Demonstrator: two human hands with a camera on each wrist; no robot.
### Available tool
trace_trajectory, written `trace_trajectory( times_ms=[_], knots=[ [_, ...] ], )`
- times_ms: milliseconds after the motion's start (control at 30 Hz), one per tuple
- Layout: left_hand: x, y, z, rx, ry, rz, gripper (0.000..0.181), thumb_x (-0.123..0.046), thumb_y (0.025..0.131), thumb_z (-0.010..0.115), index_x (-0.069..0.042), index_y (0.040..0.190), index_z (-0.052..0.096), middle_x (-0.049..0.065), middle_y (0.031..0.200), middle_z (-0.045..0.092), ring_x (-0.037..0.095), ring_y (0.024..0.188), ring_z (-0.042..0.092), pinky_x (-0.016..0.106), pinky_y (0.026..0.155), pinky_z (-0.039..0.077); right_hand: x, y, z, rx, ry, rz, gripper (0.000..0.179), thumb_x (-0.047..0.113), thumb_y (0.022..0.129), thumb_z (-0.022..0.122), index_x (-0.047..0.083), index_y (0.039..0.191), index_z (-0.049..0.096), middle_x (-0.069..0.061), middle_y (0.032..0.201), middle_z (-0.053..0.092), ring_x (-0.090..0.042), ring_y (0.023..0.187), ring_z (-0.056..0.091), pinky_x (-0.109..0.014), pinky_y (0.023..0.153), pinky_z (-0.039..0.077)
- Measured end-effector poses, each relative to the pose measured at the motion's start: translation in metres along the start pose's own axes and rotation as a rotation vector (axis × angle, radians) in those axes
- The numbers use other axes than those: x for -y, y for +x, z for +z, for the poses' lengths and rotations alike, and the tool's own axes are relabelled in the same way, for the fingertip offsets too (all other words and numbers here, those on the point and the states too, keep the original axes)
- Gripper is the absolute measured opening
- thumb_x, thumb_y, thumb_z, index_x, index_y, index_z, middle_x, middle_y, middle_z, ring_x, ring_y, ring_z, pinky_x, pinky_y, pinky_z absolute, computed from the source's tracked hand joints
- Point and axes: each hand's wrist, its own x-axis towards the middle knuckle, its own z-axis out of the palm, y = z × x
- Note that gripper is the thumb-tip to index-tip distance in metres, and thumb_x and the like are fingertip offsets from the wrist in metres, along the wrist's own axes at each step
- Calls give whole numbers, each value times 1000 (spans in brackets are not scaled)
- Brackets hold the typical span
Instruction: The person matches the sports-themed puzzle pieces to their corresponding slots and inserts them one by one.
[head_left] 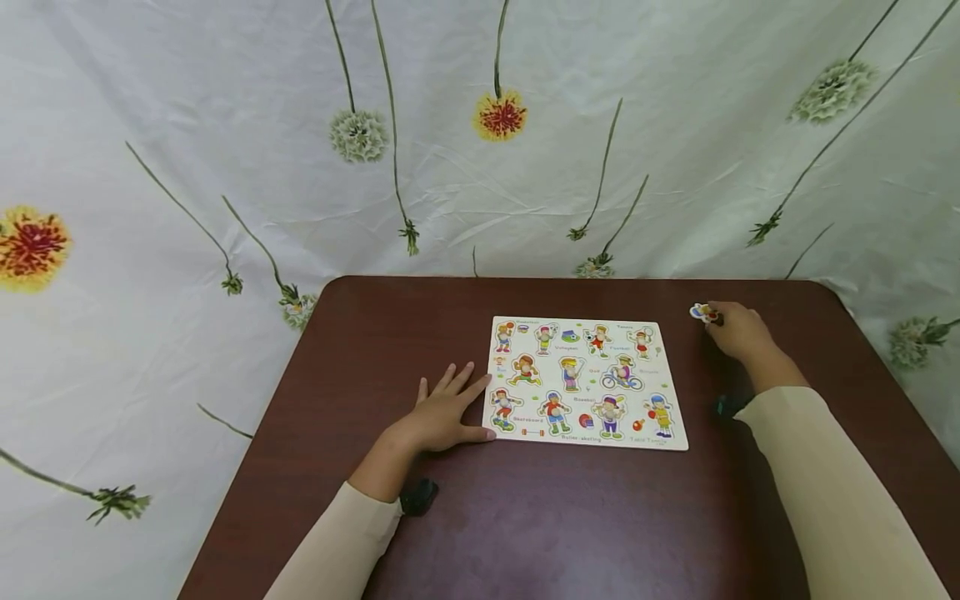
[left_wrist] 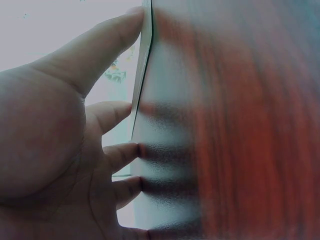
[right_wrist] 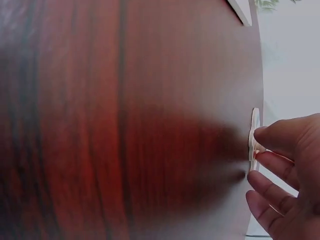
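Note:
A white peg puzzle board (head_left: pixel 585 320) with pictures of children playing sports lies flat on the table. My left hand (head_left: pixel 442 417) rests at its left edge with fingers spread, the thumb and a fingertip touching the rim. In the left wrist view, that thumb (left_wrist: pixel 100 45) lies against the board's thin edge. To the right of the board, near the table's far edge, my right hand (head_left: pixel 741 335) pinches a small colourful puzzle piece (head_left: pixel 701 312). The right wrist view shows the piece (right_wrist: pixel 254 125) edge-on between thumb and fingers, close to the tabletop; its picture is mostly hidden there.
The dark red-brown table (head_left: pixel 555 517) has rounded far corners. Behind it hangs a white cloth (head_left: pixel 450 192) printed with flowers. Small dark devices sit at the left wrist (head_left: pixel 418 497) and right wrist (head_left: pixel 727 407).

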Motion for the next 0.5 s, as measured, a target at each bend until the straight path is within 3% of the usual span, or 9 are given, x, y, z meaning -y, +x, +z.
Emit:
trace_trajectory(
  times_ms=[200,500],
  knots=[
    [-1,0,-1,0,9,2,91,-55,89,72,-30,162,25,7,172,7,36,159,-2,72,119,-6,1,-3,0,-32,-2,-3,44,8,103,45,-10,143,46,-40,139,46,-58,124,45,-68,100,41],
    [-1,0,-1,2,4,1,91,-56,89,71,-29,162,25,8,172,7,37,159,-2,72,119,-6,3,-9,-1,-14,-38,-39,25,6,101,50,-13,116,58,-33,112,53,-43,94,56,-54,78,49]
  ],
)
